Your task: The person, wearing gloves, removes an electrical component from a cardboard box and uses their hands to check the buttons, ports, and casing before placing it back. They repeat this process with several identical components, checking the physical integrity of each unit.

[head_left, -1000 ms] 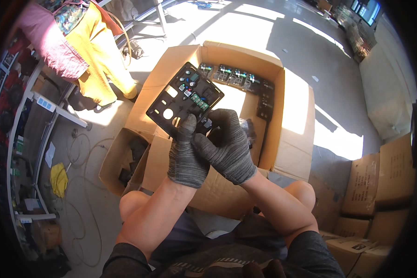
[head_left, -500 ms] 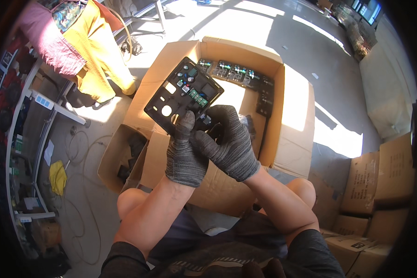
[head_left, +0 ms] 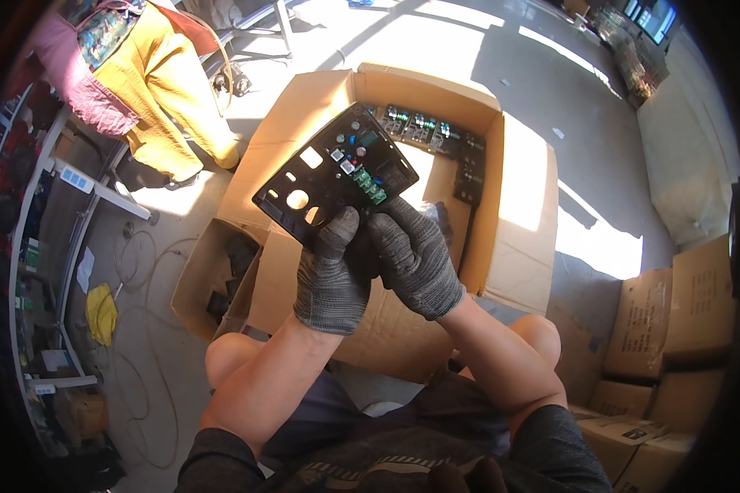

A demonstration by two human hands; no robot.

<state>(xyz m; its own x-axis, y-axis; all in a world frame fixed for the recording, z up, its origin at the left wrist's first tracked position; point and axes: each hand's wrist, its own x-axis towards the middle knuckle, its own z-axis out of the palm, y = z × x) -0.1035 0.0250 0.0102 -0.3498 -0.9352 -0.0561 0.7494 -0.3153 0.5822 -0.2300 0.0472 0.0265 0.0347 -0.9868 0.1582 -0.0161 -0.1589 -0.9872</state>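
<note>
Two gloved hands hold a black circuit board (head_left: pixel 335 174) by its near edge, tilted up above an open cardboard box (head_left: pixel 518 189); the left hand (head_left: pixel 331 275) and the right hand (head_left: pixel 415 256) are both clamped on that edge; more boards (head_left: pixel 423 127) lie in the box beyond the grip; held only at one edge, the board could slip and fall into the box.

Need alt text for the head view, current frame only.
Two gloved hands, left hand and right hand, hold a black circuit board with green connectors above a large open cardboard box with more boards inside. A smaller open box sits on the floor to the left, closed cartons to the right.
</note>
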